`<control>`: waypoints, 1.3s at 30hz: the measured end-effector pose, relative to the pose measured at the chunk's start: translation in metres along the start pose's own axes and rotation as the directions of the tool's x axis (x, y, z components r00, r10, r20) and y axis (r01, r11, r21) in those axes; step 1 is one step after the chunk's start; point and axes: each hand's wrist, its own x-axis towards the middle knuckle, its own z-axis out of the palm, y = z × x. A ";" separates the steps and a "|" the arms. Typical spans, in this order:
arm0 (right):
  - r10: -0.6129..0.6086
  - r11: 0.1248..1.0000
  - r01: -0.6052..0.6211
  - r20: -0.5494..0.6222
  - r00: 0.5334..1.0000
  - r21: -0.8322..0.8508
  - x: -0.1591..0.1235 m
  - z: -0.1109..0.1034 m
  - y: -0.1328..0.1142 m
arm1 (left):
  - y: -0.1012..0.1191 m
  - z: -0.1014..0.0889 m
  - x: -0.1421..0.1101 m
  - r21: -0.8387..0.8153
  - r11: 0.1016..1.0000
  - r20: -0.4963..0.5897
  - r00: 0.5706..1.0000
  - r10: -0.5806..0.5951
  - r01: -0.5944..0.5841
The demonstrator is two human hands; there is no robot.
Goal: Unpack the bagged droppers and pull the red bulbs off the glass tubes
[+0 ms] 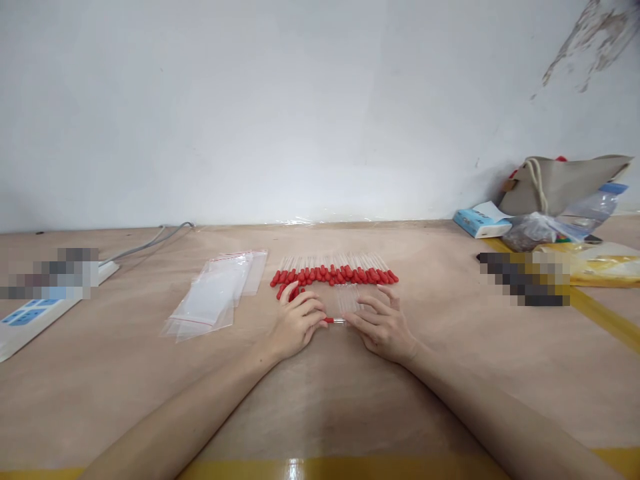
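Tube (339, 321), red at one end, is held there by the left hand (299, 321) and at its clear end by the right hand (384, 325), the hands being slightly apart. Clear tubes (349, 298) are laid just beyond, near a row of red-tipped sticks (334, 273); clear bags (215, 293) are spread to the left.
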 end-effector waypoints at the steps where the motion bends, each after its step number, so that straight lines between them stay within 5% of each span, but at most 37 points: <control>1: -0.001 1.000 0.001 -0.002 1.000 0.001 0.000 -0.001 0.000 | 0.000 0.000 0.000 -0.005 1.000 0.004 1.000 0.004 -0.004; 14: -0.007 1.000 0.007 0.009 1.000 0.001 -0.003 -0.009 0.003 | -0.002 -0.007 -0.004 -0.066 0.998 0.066 0.998 0.000 0.005; 18: 0.188 0.982 -0.188 -0.032 0.982 -0.012 -0.009 -0.012 0.015 | -0.017 -0.016 -0.011 -0.068 0.991 -0.005 0.993 -0.117 0.117; 28: 0.482 0.873 -0.477 0.031 0.876 -0.098 -0.007 0.000 0.014 | -0.042 -0.023 -0.018 -0.076 0.821 -0.173 0.804 -0.569 0.566; 33: 0.487 0.869 -0.482 0.015 0.874 -0.107 -0.002 0.001 0.013 | -0.043 -0.021 -0.017 -0.156 0.813 -0.204 0.787 -0.582 0.561; 39: 0.376 0.914 -0.376 -0.029 0.926 -0.151 0.001 0.007 0.011 | -0.040 -0.021 -0.016 -0.171 0.791 -0.057 0.795 -0.604 0.588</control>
